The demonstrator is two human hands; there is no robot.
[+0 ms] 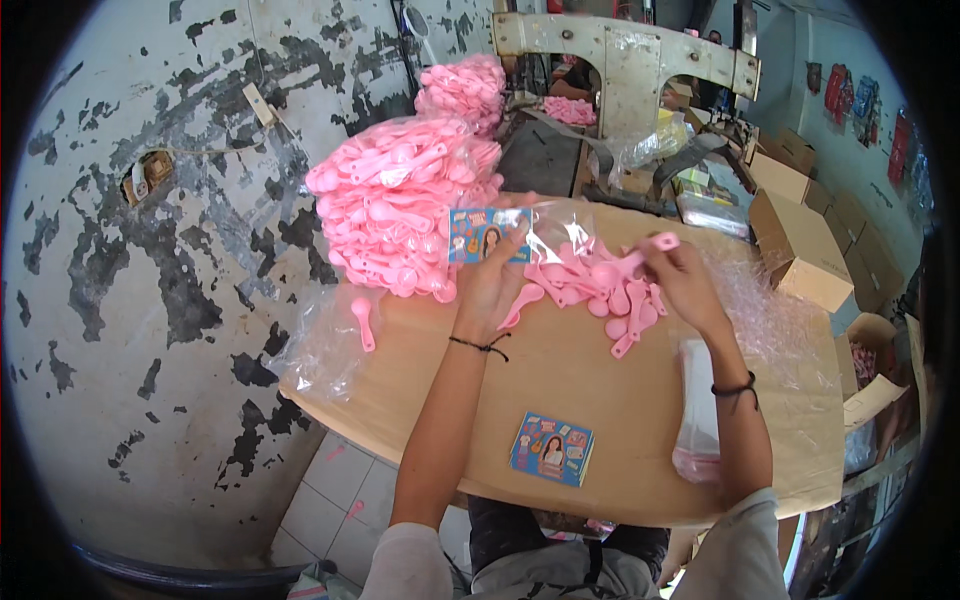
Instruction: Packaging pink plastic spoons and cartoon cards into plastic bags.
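My left hand (488,288) is closed on a clear plastic bag (562,220) with a blue printed card (468,240) at its left end. The thumb lies across the card. In my right hand (688,288) the fingers are closed round a pink plastic spoon (663,242), its handle end sticking out at the top. Between the hands lies a heap of loose pink spoons (600,275), partly behind the bag. One spoon (525,298) lies beside my left hand. A stack of blue cards (552,448) rests near the front edge of the table (620,400).
A big clear sack of pink spoons (390,215) stands at the back left, with another sack (462,90) behind it. A single spoon (363,322) lies on crumpled plastic. Flat clear bags (697,405) lie under my right forearm. Cardboard boxes (795,245) stand at the right.
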